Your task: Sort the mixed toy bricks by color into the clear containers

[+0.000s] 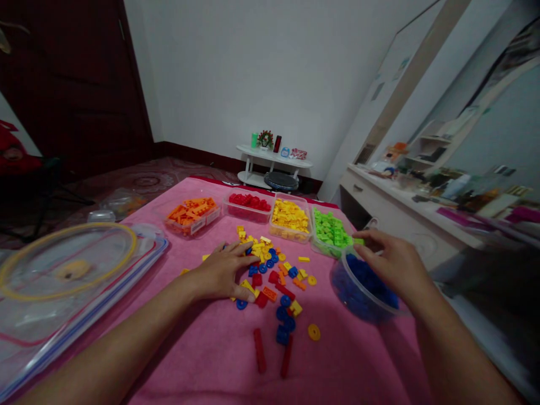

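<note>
My left hand (228, 270) lies open with spread fingers on a loose heap of building bricks (265, 256) in mixed colours. Its thumb rests by yellow and red pieces. Raised at the right, my right hand (390, 261) pinches a light green brick (358, 241) between thumb and fingertips. That brick is at the right edge of a clear box of green bricks (331, 228). Directly below the hand stands a round clear tub (352, 301) of blue bricks, partly covered by the hand. Yellow wheels (314, 332), blue wheels and red bars (259, 351) lie nearer to me.
Clear boxes of orange bricks (192, 214), red bricks (250, 201) and yellow bricks (290, 218) line the far side of the pink cloth (202, 349). Clear lids, one with a yellow rim (133, 247), lie at the left. A cluttered dresser (422, 197) stands at the right.
</note>
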Demonstrator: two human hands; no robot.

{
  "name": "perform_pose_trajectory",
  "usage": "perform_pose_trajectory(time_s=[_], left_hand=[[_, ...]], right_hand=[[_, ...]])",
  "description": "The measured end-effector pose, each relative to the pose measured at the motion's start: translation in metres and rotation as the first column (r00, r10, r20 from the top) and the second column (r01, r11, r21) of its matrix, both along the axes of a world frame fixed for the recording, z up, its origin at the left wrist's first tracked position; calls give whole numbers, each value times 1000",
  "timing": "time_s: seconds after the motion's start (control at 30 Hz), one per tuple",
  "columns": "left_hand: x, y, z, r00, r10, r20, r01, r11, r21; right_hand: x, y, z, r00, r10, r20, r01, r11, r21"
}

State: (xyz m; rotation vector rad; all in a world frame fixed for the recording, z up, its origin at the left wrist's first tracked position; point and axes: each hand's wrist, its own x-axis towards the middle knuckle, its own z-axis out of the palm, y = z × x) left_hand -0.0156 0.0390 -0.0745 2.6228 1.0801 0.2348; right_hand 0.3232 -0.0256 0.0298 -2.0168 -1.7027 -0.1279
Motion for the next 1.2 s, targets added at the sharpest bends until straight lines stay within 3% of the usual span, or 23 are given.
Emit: perform_pose_trajectory(time_s=[0.13,0.33,0.47,0.57,0.67,0.77,0.83,0.9,1.0,1.13,1.2], left_hand=[[0,1,-2,1000,5,17,-5,1000,6],[0,0,0,1000,3,5,-3,1000,-9],[0,-2,2,1000,8,-17,-8,1000,-17],[1,-1,3,1000,12,-16,-13,1000,-17],[1,-1,3,1000,10,-17,-10,1000,-22],[0,-2,3,1000,6,-20,-7,999,-31],[-1,-2,4,1000,3,-16,-3,1000,-28],[-2,-2,6,1000,-10,-1,10,1000,-28],[-2,0,13,996,-22,85,23,1000,-11],[2,4,18,953,56,299,-76,996,55],[5,5,16,943,73,323,-89,995,36]], right_hand=[[2,-4,0,995,8,-97,-9,1000,-14],[-5,2,-3,995,85,-45,-87,995,-54],[7,28,-3,972,223,73,-207,960,-188],[17,56,3,957,206,203,-149,953,-263],[16,74,11,956,77,284,-48,993,-108],[-5,73,13,964,79,256,-87,996,21],[-29,62,5,958,198,206,-195,980,-35],[-53,49,-9,932,331,146,-298,932,-209],[-79,32,-36,920,373,117,-289,851,-439],[-88,25,-62,935,323,145,-218,848,-482],[-87,25,-66,942,302,146,-205,863,-462]])
